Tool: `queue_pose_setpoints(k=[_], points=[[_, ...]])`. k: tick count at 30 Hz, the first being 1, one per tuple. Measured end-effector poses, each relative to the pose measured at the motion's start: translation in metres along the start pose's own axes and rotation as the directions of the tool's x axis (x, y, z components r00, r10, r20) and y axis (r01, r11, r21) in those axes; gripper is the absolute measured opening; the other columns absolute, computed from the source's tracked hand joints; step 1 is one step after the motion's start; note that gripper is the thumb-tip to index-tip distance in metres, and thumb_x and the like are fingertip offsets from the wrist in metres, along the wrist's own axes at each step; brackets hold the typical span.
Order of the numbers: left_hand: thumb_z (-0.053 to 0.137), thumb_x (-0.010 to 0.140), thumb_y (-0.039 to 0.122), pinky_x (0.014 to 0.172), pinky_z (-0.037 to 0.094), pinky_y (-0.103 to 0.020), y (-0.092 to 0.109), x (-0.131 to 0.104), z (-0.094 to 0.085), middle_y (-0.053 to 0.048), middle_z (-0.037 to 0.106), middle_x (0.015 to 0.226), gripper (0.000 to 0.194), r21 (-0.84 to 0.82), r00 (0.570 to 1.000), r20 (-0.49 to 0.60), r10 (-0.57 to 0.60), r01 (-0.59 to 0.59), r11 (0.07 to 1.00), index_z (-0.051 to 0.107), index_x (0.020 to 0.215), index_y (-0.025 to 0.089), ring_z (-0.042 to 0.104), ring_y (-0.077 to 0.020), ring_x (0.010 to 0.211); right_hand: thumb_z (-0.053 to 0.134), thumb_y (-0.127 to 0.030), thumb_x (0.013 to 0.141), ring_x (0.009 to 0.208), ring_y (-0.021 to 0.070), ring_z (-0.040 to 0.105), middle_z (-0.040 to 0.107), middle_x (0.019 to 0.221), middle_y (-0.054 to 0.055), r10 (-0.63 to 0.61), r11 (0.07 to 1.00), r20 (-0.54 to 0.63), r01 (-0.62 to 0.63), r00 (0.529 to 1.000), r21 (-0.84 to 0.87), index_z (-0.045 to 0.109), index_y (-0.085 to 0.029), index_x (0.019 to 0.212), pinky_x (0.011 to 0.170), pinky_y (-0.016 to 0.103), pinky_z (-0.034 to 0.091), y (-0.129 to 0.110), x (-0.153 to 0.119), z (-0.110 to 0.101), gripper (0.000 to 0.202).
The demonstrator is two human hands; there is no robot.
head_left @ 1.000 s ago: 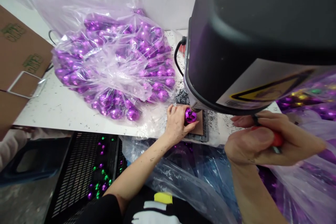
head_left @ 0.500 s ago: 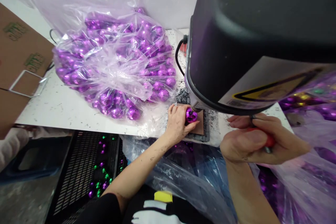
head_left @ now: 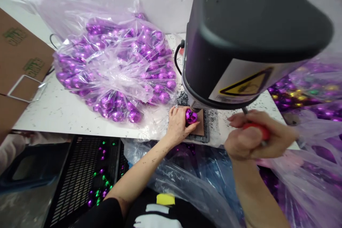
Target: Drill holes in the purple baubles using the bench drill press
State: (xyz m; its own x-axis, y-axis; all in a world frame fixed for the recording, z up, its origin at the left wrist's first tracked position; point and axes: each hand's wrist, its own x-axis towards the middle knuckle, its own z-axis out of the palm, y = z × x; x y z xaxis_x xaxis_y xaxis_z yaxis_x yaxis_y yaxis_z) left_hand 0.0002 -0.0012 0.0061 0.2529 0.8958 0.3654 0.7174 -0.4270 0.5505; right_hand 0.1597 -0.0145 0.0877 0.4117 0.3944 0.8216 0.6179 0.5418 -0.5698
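My left hand (head_left: 177, 124) is closed round the left side of a shiny purple faceted ball (head_left: 191, 115). The ball rests on a small brown pad (head_left: 198, 127) on the dark base plate of the machine. Right above it, the metal tip (head_left: 196, 108) of a black drill-press-like machine (head_left: 227, 42) comes down at the ball; whether they touch I cannot tell. My right hand (head_left: 260, 135) is wrapped round a red knob (head_left: 256, 130) on the machine's metal lever, to the right below the housing.
A clear plastic bag (head_left: 114, 67) full of purple balls fills the left of the white table (head_left: 40, 114). A cardboard box (head_left: 21, 57) stands far left. Below is a black crate (head_left: 77, 171) with strings of green and purple beads. More bagged beads (head_left: 315, 114) lie at right.
The view has shifted, so more of the machine's top shows. My right hand and the red knob appear a little further left and higher. My left hand stays on the ball.
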Motion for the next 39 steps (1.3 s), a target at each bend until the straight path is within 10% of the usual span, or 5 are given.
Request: queue_pose_setpoints(k=[7,16,21,25,39], points=[[0.070,0.086,0.040,0.104,0.039,-0.045,0.002,-0.008,-0.015,-0.009,0.063,0.112,0.047,-0.060,1.000,-0.013,0.013,-0.014,0.998,0.049,0.122,0.018,0.056,-0.0251,0.106,0.040,-0.062,0.093,0.057,-0.0011,0.039,0.038,0.062,-0.004,-0.053,0.994,0.052,0.058,0.997,-0.094,0.055,-0.012,0.080,0.059,0.017,0.031,-0.018,0.087,0.019,0.053],[0.073,0.083,0.041,0.096,0.050,-0.045,0.015,-0.082,-0.058,-0.013,0.057,0.128,0.065,-0.112,0.972,0.220,0.087,-0.063,0.992,0.044,0.138,0.024,0.056,-0.0285,0.117,0.041,-0.080,0.077,0.054,-0.0027,0.021,0.018,0.061,-0.005,0.022,1.000,0.010,-0.022,1.000,-0.010,0.036,-0.011,0.064,0.056,0.022,0.010,-0.033,0.098,0.035,0.070],[0.046,0.095,0.016,0.094,0.051,-0.040,-0.040,-0.045,-0.075,-0.009,0.064,0.107,0.022,0.057,0.992,-0.080,-0.099,0.104,0.993,0.062,0.108,0.020,0.061,-0.0232,0.105,0.046,-0.077,0.076,0.057,-0.0018,0.031,0.024,0.057,-0.006,0.065,0.997,0.006,-0.065,0.998,-0.032,0.043,-0.011,0.067,0.061,0.024,0.015,-0.029,0.099,0.034,0.067],[0.045,0.086,0.001,0.087,0.052,-0.038,-0.078,0.003,-0.071,-0.012,0.063,0.117,0.045,0.343,0.994,0.050,-0.100,0.076,0.936,0.060,0.124,0.019,0.061,-0.0258,0.104,0.045,-0.076,0.078,0.058,-0.0012,0.033,0.029,0.056,-0.006,0.023,0.999,-0.011,-0.023,1.000,-0.026,0.044,-0.010,0.068,0.062,0.023,0.017,-0.024,0.099,0.036,0.066],[0.044,0.089,0.006,0.068,0.047,-0.030,-0.079,0.048,-0.071,-0.012,0.056,0.120,0.031,0.450,0.984,0.165,-0.062,-0.019,0.893,0.054,0.116,0.019,0.061,-0.0227,0.095,0.042,-0.077,0.078,0.055,-0.0031,0.024,0.025,0.056,-0.006,0.066,0.998,0.057,-0.065,0.996,-0.017,0.040,-0.010,0.066,0.057,0.019,0.016,-0.024,0.104,0.037,0.068]])
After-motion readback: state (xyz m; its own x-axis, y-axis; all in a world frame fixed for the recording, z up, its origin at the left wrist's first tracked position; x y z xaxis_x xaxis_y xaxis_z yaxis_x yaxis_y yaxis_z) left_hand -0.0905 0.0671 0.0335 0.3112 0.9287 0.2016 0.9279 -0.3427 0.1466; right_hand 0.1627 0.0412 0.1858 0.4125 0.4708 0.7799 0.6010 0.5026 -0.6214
